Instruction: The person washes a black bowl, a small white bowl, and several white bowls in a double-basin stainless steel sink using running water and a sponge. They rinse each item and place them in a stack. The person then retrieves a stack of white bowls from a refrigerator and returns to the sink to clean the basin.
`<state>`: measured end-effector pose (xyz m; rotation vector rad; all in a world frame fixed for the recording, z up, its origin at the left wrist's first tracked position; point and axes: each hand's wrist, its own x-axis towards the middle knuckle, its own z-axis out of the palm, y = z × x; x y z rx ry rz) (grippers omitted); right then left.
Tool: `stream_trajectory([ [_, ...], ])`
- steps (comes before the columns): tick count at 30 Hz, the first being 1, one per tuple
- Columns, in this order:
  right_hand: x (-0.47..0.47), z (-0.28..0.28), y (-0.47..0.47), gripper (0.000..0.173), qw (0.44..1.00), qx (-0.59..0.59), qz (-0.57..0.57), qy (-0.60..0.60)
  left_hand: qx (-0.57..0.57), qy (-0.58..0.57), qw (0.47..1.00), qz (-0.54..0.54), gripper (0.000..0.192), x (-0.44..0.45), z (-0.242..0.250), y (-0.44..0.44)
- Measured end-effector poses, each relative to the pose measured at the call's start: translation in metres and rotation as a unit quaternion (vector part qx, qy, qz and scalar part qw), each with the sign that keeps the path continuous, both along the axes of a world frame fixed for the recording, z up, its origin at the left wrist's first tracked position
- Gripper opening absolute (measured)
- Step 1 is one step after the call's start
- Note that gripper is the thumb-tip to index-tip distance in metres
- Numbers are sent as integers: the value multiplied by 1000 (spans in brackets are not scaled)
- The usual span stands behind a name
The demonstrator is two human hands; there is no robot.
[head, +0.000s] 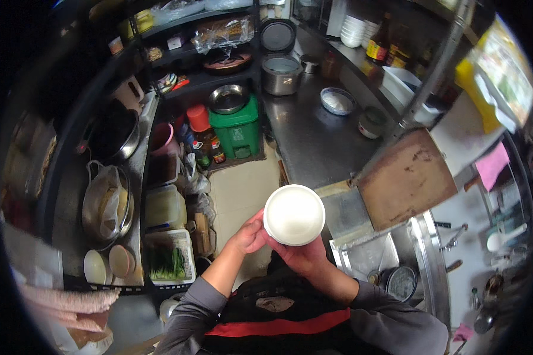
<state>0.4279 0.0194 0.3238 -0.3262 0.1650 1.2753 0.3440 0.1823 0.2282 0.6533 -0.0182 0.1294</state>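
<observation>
A white round container is held up in front of my body, its round face turned to the camera. Bright glare on it leaves unclear whether I see a lid or the inside. My left hand grips its left edge, with the thumb along the rim. From below, my right hand supports the near side; most of its fingers are hidden behind the container. Beyond it, on the dark metal counter, stand a patterned bowl with white contents and a rice cooker with its lid raised.
At right, a brown board leans by a steel sink holding a pot. A green bin with a steel basin on top stands ahead. Left shelves hold a basket of greens and a bag-filled basin.
</observation>
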Motion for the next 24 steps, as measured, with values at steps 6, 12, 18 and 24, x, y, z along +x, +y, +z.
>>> stream_trajectory([
  [6,37,18,53,43,989,41,39,-137,-16,62,998,-7,91,50,-26,52],
  [12,44,35,59,67,945,-89,296,-111,-58,28,996,68,100,5,15,44],
  [18,19,103,11,64,620,-128,46,-773,-70,-32,986,145,105,-75,29,9],
  [24,-83,167,17,60,143,234,118,-954,-107,-66,951,281,101,-189,23,-67],
])
